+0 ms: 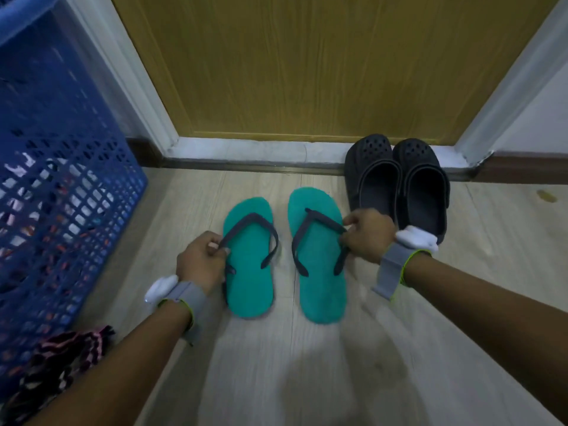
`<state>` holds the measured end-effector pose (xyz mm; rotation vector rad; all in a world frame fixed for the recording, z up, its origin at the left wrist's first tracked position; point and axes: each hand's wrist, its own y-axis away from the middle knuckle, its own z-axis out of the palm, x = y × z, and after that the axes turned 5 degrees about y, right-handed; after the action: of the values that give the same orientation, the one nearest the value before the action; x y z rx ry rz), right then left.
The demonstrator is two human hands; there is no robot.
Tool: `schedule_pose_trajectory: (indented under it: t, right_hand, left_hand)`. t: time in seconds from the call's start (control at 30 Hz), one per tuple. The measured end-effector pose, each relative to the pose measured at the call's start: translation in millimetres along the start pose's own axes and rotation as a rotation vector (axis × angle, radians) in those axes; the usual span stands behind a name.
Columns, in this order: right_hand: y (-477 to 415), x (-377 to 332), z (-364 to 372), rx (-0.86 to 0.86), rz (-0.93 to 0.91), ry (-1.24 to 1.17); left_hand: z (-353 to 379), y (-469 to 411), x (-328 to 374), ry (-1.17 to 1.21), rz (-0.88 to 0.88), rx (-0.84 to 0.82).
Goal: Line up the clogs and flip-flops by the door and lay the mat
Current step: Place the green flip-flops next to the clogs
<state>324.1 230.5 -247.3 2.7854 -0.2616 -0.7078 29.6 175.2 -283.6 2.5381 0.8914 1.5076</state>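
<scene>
Both hands pinch teal foam flip-flops' straps.

A home entryway: wood-grain door, plank floor, blue laundry basket, clogs at the threshold.

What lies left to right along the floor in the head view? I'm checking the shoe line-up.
Blue plastic lattice basket → left teal flip-flop → right teal flip-flop → pair of black perforated clogs.

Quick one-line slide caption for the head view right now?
Left hand and right hand grip teal flip-flops by their straps beside black clogs at the wooden door.
</scene>
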Motion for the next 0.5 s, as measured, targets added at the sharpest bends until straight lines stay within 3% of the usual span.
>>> schedule_pose_trajectory:
  t: [0.07, 0.3, 0.4, 0.5]
  right_hand:
    - [-30.6, -7.8, -13.5, 0.081, -0.039, 0.015]
    - [-116.0, -24.7, -29.2, 0.098, 0.01, -0.234]
    - [-104.2, -37.4, -21.8, 0.239, -0.002, 0.004]
    - [-67.5, -31.8, 0.5, 0.21, -0.237, 0.179]
  left_hand:
    - [4.4, -25.9, 20.3, 0.042, 0.02, 0.049]
    - [45.1, -98.4, 89.0, 0.143, 0.094, 0.077]
    - [64.6, -112.9, 99.4, 0.109, 0.11, -0.004]
    - [69.3, -110.2, 95.8, -0.001, 0.141, -0.025]
